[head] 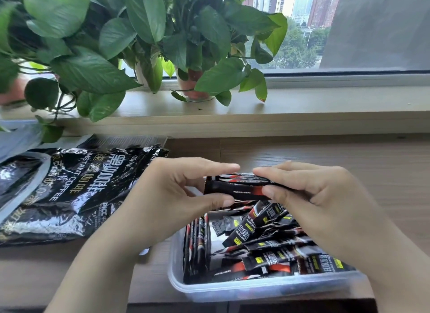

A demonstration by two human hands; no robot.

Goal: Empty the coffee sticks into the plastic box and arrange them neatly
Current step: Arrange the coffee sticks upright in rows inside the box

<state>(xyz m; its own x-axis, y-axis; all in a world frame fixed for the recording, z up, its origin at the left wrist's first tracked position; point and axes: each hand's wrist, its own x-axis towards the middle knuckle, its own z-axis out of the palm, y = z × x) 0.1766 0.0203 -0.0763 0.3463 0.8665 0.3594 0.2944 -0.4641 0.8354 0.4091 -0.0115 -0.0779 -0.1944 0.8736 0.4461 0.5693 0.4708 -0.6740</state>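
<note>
Both forearms reach in from the near edge, and the hands meet at centre. The left hand (176, 191) pinches the sticks (235, 188) between thumb and forefinger; the right hand (311, 189) grips their right end, fingers curled

Leafy green potted plants (93, 72) on a pale windowsill (325, 100), window (297, 44) onto tall buildings (323, 5), wooden table (302, 154) below

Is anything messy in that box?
Yes. Most coffee sticks in the plastic box lie jumbled, crossing at angles; only a few by its left wall stand neatly. Left hand and right hand pinch a bundle.
</note>
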